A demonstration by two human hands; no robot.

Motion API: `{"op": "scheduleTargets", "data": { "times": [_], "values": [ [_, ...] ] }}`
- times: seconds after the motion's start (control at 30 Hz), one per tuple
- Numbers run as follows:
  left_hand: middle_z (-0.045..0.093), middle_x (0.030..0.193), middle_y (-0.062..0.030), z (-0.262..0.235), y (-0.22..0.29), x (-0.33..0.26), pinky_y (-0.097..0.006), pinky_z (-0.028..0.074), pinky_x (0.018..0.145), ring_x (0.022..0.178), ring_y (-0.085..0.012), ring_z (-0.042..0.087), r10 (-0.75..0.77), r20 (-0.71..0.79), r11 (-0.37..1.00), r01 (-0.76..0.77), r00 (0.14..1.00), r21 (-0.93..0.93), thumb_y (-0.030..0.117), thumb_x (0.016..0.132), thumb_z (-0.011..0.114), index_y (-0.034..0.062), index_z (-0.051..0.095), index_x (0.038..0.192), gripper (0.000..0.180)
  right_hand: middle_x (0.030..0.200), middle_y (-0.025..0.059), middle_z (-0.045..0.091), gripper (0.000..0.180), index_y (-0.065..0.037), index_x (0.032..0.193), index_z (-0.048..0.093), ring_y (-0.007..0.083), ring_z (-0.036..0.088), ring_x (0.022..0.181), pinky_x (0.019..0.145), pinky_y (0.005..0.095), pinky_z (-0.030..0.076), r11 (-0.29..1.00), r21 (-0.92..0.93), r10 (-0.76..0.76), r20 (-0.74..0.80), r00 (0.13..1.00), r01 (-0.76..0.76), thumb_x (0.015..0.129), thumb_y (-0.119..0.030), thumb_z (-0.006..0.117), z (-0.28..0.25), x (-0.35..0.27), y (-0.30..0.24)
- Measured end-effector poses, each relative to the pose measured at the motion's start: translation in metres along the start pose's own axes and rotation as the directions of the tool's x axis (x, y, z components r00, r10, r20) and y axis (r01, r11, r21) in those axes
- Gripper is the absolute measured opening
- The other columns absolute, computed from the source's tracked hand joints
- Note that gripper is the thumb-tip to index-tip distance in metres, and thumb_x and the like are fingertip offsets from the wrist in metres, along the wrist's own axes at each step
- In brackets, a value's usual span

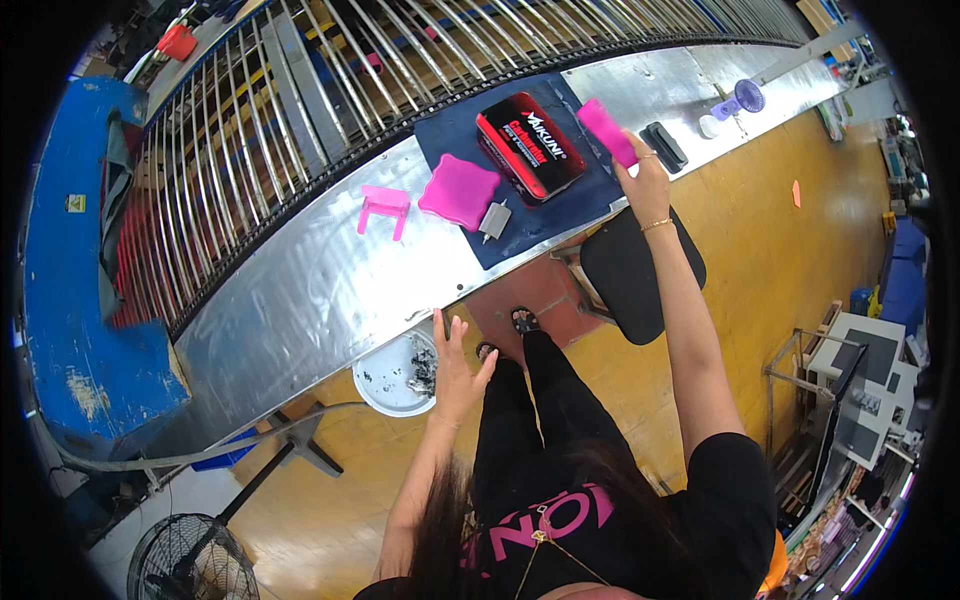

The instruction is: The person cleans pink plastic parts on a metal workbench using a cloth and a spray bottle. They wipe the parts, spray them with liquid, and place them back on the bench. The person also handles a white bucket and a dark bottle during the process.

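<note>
My right hand (pixel 648 188) grips a flat bright pink plastic piece (pixel 607 132) by its near end, above the right side of the dark cloth. My left hand (pixel 460 372) is in the air by the bench's near edge, fingers spread, with nothing in it. On the cloth (pixel 440 140) lie a black and red box (pixel 532 145) and a pink scalloped square panel (pixel 460 192), which overhangs the cloth's left side. A small grey-white block (pixel 495 221) sits beside the panel. Farther left, a pink piece with two legs (pixel 384 210) rests on the metal.
The metal bench (pixel 300 290) runs along a rack of metal rods (pixel 235 150). A black case (pixel 664 147) and a purple fan (pixel 748 96) are at the right. Below are a white basin with black bits (pixel 385 385), a black stool (pixel 640 280) and a floor fan (pixel 195 560).
</note>
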State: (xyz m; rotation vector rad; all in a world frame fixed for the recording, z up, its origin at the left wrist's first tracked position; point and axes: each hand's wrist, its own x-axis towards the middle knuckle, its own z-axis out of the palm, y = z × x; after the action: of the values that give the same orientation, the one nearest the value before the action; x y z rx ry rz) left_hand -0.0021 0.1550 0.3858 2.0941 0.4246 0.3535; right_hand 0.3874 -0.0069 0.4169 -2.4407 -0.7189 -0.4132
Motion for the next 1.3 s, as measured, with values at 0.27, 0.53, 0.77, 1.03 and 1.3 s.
{"op": "scheduleTargets", "data": {
  "times": [0.27, 0.53, 0.77, 1.03, 1.3],
  "values": [
    [0.007, 0.158, -0.0227, -0.008, -0.007, -0.002, -0.042, 0.047, 0.102, 0.126, -0.036, 0.05, -0.016, -0.102, 0.998, 0.022, 0.995, 0.059, 0.006, 0.084, 0.072, 0.0116, 0.014, 0.154, 0.091, 0.111, 0.0102, 0.069, 0.049, -0.016, 0.126, 0.06, 0.0289, 0.066, 0.097, 0.081, 0.037, 0.053, 0.993, -0.117, 0.045, 0.247, 0.968, -0.016, 0.079, -0.017, 0.075, 0.013, 0.001, 0.008],
    [0.01, 0.158, -0.0214, -0.007, -0.011, -0.008, -0.042, 0.048, 0.101, 0.124, -0.035, 0.052, -0.05, -0.13, 0.997, 0.058, 0.99, 0.058, 0.004, 0.085, 0.069, 0.0101, 0.017, 0.154, 0.086, 0.116, 0.0111, 0.068, 0.049, -0.014, 0.126, 0.06, 0.0297, 0.067, 0.1, 0.083, 0.0373, 0.053, 0.987, 0.049, -0.147, -0.124, 0.981, 0.154, 0.08, -0.014, 0.075, 0.018, -0.008, 0.008],
    [0.012, 0.156, -0.0231, -0.002, -0.009, 0.0, -0.045, 0.042, 0.106, 0.131, -0.0385, 0.042, -0.016, -0.138, 0.996, 0.028, 0.99, 0.085, 0.009, 0.085, 0.071, 0.0097, 0.019, 0.153, 0.086, 0.108, 0.0098, 0.07, 0.048, -0.007, 0.128, 0.058, 0.0222, 0.068, 0.092, 0.079, 0.0315, 0.052, 0.975, 0.166, 0.178, -0.165, 0.97, -0.15, 0.085, -0.018, 0.075, -0.018, -0.008, -0.008],
    [0.025, 0.153, -0.0205, -0.007, 0.013, 0.01, -0.045, 0.036, 0.11, 0.134, -0.0324, 0.042, -0.312, -0.201, 0.912, 0.233, 0.928, -0.338, 0.027, 0.088, 0.072, 0.0091, 0.017, 0.153, 0.087, 0.104, 0.0047, 0.064, 0.045, 0.001, 0.125, 0.055, 0.009, 0.062, 0.088, 0.071, 0.0257, 0.052, 0.093, 0.717, 0.287, 0.645, 0.708, -0.691, 0.087, -0.015, 0.074, -0.05, -0.094, -0.136],
    [0.066, 0.108, -0.008, -0.079, -0.002, 0.027, -0.029, 0.056, 0.083, 0.095, -0.0153, 0.065, -0.759, -0.021, 0.242, 0.253, 0.65, -0.937, 0.026, 0.101, 0.053, -0.0005, 0.06, 0.117, 0.032, 0.116, 0.0086, 0.063, 0.057, -0.002, 0.136, 0.049, 0.0191, 0.064, 0.097, 0.08, 0.0324, 0.054, 0.554, 0.448, -0.073, 0.866, 0.495, -0.702, 0.088, -0.02, 0.072, 0.004, -0.135, -0.18]
  ]
}}
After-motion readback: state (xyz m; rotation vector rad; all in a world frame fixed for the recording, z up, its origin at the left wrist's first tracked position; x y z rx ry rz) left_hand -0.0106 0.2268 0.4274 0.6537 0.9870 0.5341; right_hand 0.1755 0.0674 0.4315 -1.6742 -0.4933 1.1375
